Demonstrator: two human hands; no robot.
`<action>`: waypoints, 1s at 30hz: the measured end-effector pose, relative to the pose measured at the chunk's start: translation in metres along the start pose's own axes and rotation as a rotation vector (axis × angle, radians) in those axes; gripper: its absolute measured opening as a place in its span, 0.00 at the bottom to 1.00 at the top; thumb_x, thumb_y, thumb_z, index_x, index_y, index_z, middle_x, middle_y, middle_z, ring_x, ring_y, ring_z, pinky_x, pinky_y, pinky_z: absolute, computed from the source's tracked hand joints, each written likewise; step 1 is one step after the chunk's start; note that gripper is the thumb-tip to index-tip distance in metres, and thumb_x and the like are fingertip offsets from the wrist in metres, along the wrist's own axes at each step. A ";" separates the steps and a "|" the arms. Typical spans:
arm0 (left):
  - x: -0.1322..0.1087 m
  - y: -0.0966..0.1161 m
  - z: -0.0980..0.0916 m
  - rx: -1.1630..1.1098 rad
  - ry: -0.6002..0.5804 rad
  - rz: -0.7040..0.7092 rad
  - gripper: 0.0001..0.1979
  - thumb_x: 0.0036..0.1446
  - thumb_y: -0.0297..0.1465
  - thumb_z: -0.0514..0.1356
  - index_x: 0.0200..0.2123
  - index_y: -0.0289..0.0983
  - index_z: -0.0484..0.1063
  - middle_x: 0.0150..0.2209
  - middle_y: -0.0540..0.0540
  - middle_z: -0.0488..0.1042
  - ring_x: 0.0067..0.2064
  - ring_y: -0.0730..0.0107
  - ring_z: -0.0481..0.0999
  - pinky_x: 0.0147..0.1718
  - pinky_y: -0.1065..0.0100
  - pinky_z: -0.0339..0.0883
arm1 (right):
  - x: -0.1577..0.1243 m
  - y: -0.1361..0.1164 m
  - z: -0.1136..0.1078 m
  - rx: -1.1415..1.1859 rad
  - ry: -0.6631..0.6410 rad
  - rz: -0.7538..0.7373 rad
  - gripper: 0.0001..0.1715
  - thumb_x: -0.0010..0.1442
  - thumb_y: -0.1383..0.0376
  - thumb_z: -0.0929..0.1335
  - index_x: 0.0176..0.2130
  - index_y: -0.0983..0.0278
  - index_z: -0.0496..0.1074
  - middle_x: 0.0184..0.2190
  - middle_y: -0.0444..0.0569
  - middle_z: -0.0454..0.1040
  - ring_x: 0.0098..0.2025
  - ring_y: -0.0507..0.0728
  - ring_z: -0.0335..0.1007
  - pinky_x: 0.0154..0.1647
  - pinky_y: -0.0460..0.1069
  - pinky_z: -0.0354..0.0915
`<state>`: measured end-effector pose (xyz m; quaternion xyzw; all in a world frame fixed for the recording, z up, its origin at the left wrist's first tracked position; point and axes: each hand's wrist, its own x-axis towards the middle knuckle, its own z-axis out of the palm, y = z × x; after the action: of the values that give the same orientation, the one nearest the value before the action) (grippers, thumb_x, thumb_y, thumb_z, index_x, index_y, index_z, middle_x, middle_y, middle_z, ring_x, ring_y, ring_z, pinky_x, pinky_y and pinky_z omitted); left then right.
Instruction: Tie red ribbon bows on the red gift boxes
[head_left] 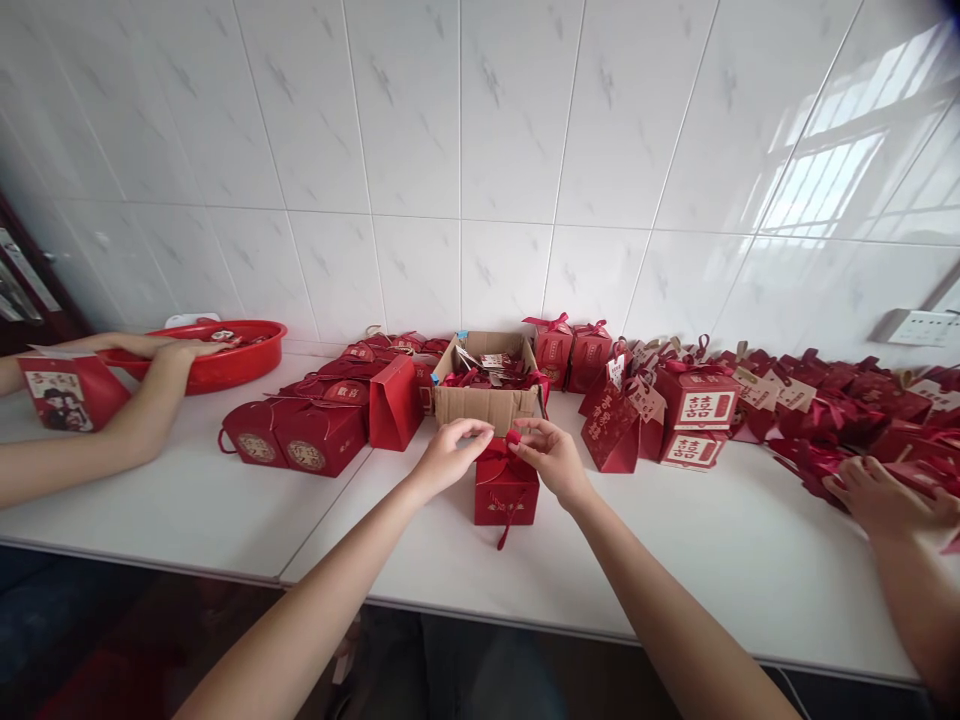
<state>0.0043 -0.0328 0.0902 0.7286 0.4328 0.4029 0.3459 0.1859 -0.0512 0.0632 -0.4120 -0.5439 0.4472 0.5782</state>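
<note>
A small red gift box (507, 503) with gold lettering stands upright on the white table, a dark red tasselled cord hanging down its front. Over its top, my right hand (553, 458) is closed in a pinch on a red ribbon (513, 438), which shows as a small bunched loop at the fingertips. My left hand (452, 456) is at the box's upper left, thumb and fingertips brought together. Whatever lies between those left fingertips is too small to make out.
Behind the box stands an open cardboard carton (486, 405) holding tags and ribbons. Red gift boxes (307, 435) line the left; tagged ones (697, 410) crowd the right. Another person's arms (154, 410) reach toward a red basin (232, 370); another hand (889, 500) touches boxes at right.
</note>
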 end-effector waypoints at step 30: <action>0.010 0.016 0.024 -0.096 0.087 0.125 0.07 0.51 0.34 0.60 0.31 0.36 0.73 0.35 0.45 0.77 0.40 0.62 0.75 0.40 0.65 0.67 | -0.006 -0.017 -0.008 -0.410 -0.105 0.042 0.23 0.52 0.50 0.69 0.39 0.64 0.79 0.25 0.46 0.75 0.24 0.53 0.66 0.26 0.48 0.61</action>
<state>0.0339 -0.0340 0.0965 0.7184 0.3815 0.4752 0.3355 0.1947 -0.0617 0.0778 -0.5084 -0.6440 0.3602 0.4438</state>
